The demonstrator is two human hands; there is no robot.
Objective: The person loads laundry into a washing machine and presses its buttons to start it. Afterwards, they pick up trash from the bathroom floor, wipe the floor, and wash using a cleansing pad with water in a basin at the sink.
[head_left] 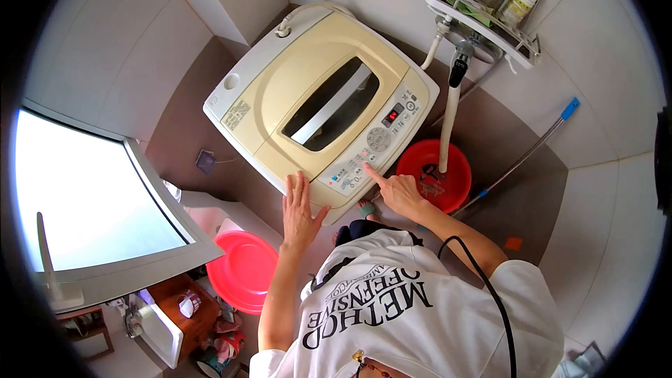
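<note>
A cream and white top-loading washing machine (287,105) stands in front of me with its lid closed. Its dark lid window (343,98) has a pale stripe across it. On the near side, the control panel (378,141) shows a lit red display. My left hand (301,213) lies spread on the machine's front left corner, holding nothing. With its index finger stretched out, my right hand (399,192) touches the panel's lower part near the small buttons. Its other fingers are curled, and nothing shows in them.
A red basin (455,182) sits right of the machine, under a pipe (449,122) coming down from the tap (460,63). A wall shelf (476,14) holds bottles and a box. A mop handle (525,154) leans nearby. Left are a pink basin (241,273) and a bright window (91,196).
</note>
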